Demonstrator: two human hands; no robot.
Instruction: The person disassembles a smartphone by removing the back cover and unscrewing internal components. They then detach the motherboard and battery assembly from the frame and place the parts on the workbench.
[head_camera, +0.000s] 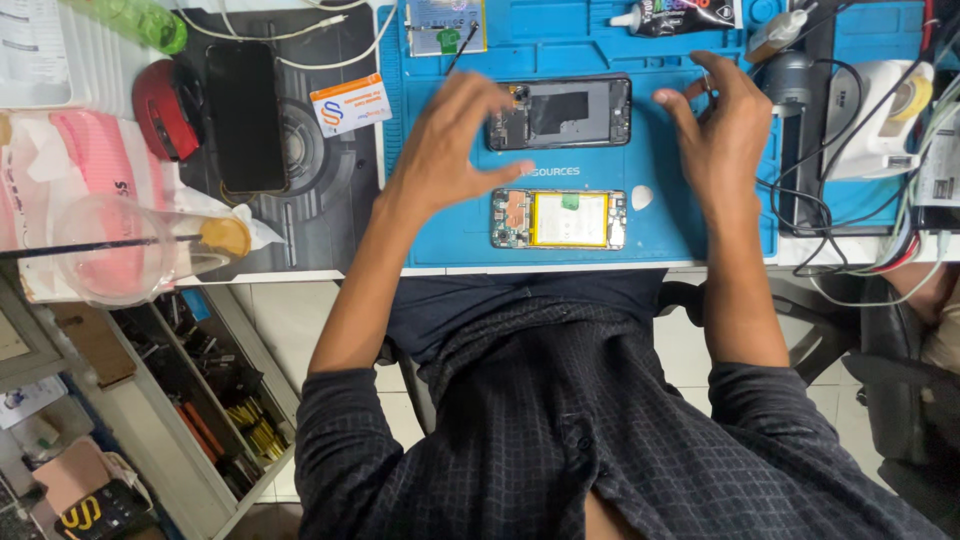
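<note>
Left hand (445, 140) and right hand (722, 125), both spread and grasping nothing, flank an opened phone shell (560, 112) on a blue rubber mat (450, 240). Nearer lies a phone frame with yellow battery (560, 219). A white-and-orange card (350, 104) rests left; a black tube (680, 15) is cut off above.

White workbench (560, 268) — blue mat (440, 235) and dark mat (330, 215) lie side by side.

Blue mat (440, 240) bare between opened phone (560, 112) and battery board (558, 219); cables (850, 230) crowd right.
</note>
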